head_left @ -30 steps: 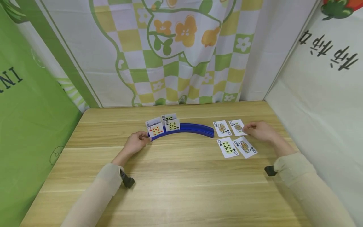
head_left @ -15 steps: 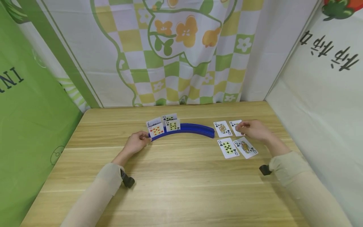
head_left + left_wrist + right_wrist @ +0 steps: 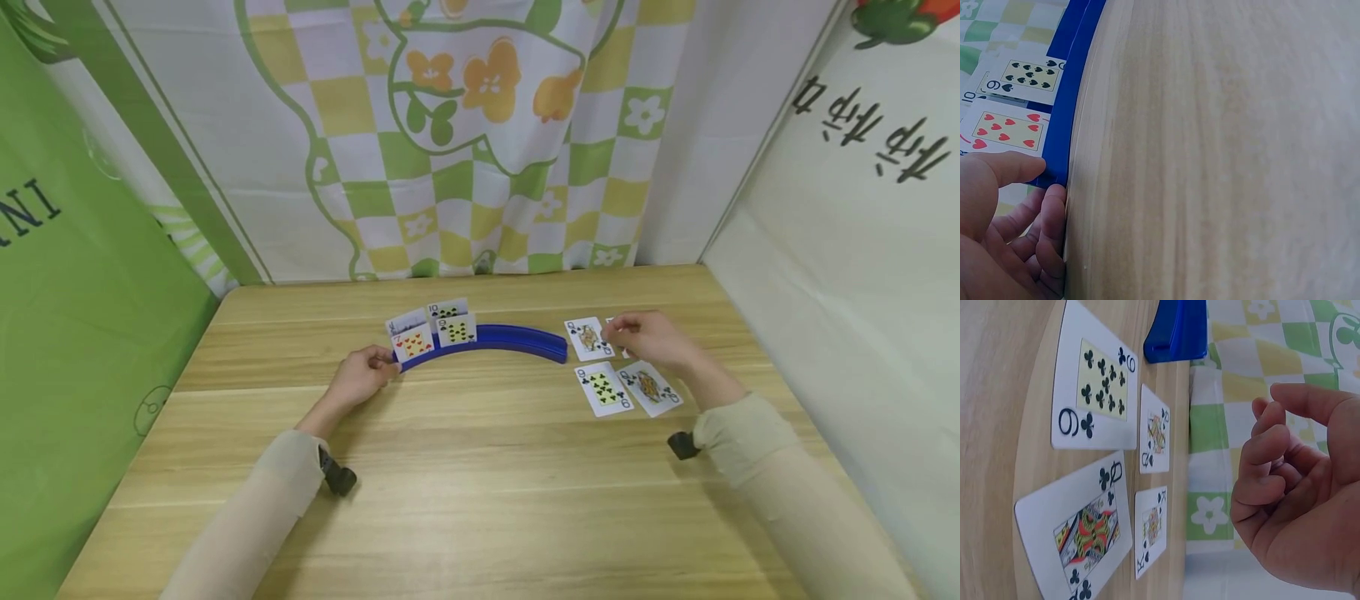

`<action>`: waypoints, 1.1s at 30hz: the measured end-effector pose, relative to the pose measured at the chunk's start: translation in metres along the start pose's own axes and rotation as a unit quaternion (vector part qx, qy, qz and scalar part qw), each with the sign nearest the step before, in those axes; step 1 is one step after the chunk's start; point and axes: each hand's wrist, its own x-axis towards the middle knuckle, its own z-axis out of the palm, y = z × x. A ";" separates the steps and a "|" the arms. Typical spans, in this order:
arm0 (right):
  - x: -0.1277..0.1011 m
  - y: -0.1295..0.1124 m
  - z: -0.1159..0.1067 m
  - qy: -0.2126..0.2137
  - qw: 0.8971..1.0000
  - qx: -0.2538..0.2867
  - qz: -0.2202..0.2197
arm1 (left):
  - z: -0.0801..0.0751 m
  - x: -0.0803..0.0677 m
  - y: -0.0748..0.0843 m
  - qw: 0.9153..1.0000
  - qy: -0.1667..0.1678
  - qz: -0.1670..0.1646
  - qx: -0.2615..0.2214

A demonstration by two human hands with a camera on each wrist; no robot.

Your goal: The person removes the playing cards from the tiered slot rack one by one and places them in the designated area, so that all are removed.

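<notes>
Hands at a blue card rack and four face-up cards on a wooden table [image 3: 480, 500].

The curved blue card rack [image 3: 517, 340] stands mid-table with cards upright at its left end, a red hearts card [image 3: 413, 343] foremost. The left hand [image 3: 360, 377] grips that end, thumb on the rack's front, fingers curled beneath. Right of the rack lie four cards; the right hand [image 3: 648, 337] hovers over the king of clubs [image 3: 1150, 530], fingers loosely curled, holding nothing, with the nine of clubs [image 3: 602, 388] nearer the person.
</notes>
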 end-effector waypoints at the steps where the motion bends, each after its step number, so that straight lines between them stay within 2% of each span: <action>1: 0.001 -0.001 0.001 -0.001 1.000 0.002 0.000 | 0.000 0.000 0.000 1.000 -0.001 0.001 0.000; 13: 0.009 -0.016 0.013 0.015 0.999 0.030 -0.017 | -0.002 -0.001 0.000 1.000 -0.001 -0.004 -0.003; 18: 0.014 -0.023 0.018 0.022 0.999 0.023 -0.024 | -0.002 -0.001 0.001 1.000 0.000 -0.003 -0.001; 33: 0.028 -0.034 0.035 0.000 0.998 0.049 -0.034 | 0.000 0.000 0.000 1.000 0.001 -0.006 0.000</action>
